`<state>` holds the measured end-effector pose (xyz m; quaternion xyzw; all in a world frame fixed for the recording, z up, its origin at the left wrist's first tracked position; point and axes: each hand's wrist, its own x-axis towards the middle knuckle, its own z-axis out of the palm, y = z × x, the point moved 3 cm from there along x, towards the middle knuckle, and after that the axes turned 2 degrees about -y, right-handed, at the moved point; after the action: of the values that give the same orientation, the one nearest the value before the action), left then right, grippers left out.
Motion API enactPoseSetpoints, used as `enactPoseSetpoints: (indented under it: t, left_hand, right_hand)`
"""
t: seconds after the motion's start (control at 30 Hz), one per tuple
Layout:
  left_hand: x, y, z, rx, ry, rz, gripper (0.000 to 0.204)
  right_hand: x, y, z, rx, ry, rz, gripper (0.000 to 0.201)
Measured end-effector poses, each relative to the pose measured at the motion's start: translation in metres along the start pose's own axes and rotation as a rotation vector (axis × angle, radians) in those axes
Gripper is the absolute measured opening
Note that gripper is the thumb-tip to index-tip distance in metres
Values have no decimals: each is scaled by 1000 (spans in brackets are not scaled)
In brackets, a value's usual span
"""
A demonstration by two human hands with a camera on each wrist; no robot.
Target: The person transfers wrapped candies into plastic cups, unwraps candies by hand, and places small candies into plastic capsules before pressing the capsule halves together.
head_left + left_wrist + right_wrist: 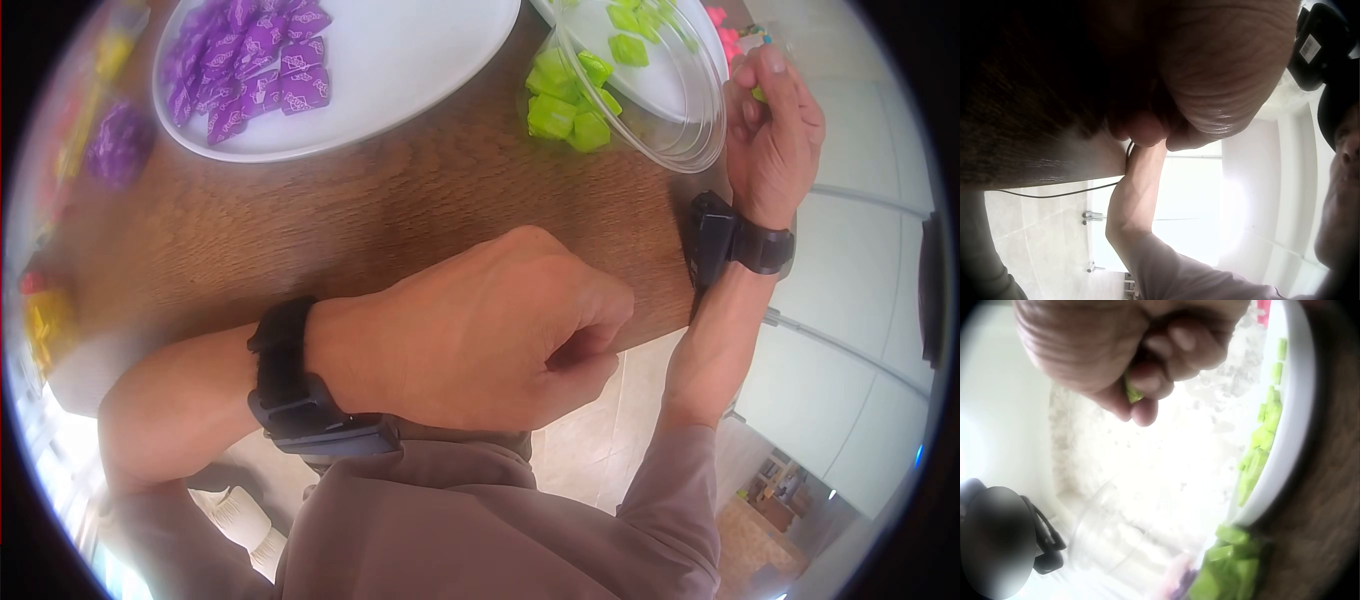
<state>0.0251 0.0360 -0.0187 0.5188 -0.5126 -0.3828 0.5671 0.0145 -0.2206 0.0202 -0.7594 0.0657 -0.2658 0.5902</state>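
My right hand (pixel 778 130) is raised at the table's right edge, beside the plate of green pieces. Its thumb and fingers pinch a green-wrapped candy (pixel 1133 394), mostly hidden by the fingers. Lower in the head view, my left hand (pixel 470 330) stays close over the table's front edge, fingers curled in; nothing shows between them, and the palm is hidden. Several green candies (pixel 568 105) form a small heap, and more green candies (pixel 630 48) lie on a white plate (pixel 708 50). Over that plate's near side leans a clear plastic bowl (pixel 690 160).
Purple-wrapped candies (pixel 250 50) fill the left part of a large white oval plate (pixel 420 85). A purple bundle (pixel 118 145) and blurred yellow things (pixel 45 325) sit at the table's left. Pink pieces (pixel 722 35) show behind the right plate. Pale cabinets (pixel 860 280) stand right of the table.
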Motion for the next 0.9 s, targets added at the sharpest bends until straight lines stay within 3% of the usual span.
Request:
enactPoseSetpoints:
  t: [0.37, 0.53, 0.63, 0.9]
  left_hand:
    - [0, 1, -1, 2, -6, -10, 31]
    - [0, 0, -1, -11, -10, -21, 31]
    - [0, 0, 0, -11, -7, -13, 31]
    - [-1, 0, 0, -26, 12, 8, 31]
  right_hand:
    - [7, 3, 5, 81, 73, 59, 34]
    - [8, 7, 0, -19, 122, 57, 26]
    - [8, 9, -5, 88, 54, 37, 21]
    - [3, 5, -5, 41, 119, 22, 14]
